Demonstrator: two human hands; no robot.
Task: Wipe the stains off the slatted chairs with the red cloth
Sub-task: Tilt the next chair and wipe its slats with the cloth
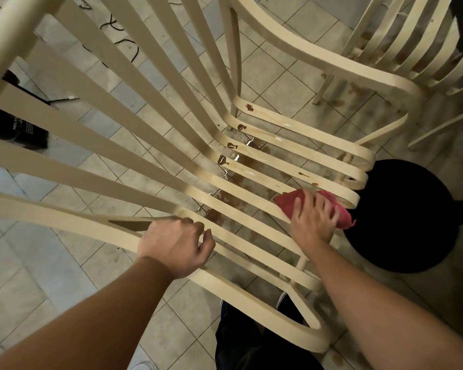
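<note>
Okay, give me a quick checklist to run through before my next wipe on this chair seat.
1. Red cloth flat on the seat slats under the right hand: ok.
2. Left hand gripping the near chair to steady it: ok.
3. Seat free of stains: not ok; brown blobs sit at the back ends of the slats, beyond the cloth.
4. Second chair clean: not ok; brown marks show on it.
5. Floor under the seat dry: not ok; a brown puddle shows between the slats.
6. Cloth's underside still clean enough: cannot tell.
</note>
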